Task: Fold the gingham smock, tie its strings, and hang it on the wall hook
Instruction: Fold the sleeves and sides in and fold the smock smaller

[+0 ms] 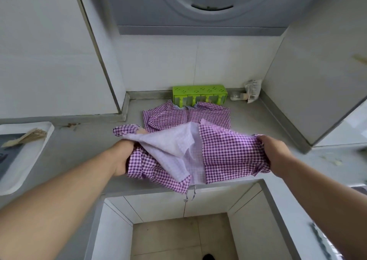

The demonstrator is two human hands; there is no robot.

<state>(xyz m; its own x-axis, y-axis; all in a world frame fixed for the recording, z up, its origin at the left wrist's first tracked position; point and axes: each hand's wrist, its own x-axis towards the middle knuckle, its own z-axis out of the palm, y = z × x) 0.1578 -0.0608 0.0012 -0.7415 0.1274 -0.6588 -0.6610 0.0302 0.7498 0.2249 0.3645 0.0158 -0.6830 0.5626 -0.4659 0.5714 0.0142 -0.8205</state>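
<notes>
On the grey counter point(83, 140), under a grey hood, the purple gingham smock point(224, 150) lies spread with its collar end toward the back wall, just in front of a green rack point(198, 90), and its lower part lifted toward the person. Both hands are closed on cloth: the left hand point(123, 156) has a bunched fistful of the left side, with the pale inner face of the fabric turned up and draped over the middle, and the right hand point(275, 150) pinches the gathered right edge, the checked face stretched taut between it and the centre. Two thin strings point(189, 195) dangle off the front lip of the counter, loose and untied. A white tray point(46, 134) holding a wooden fork point(27, 137) sits well apart at the left, and a small crumpled packet point(253, 90) lies in the back right corner. By the look of it the folding step is in hand and only partly done: the upper part seems laid flat, while the lower half is being drawn up or over. The next move probably calls for bringing the two held edges together or laying them down squarely over the flat part, keeping the cloth from twisting, and then freeing a hand to gather the hanging strings. No wall hook shows anywhere in view, so hanging looks some way off.
</notes>
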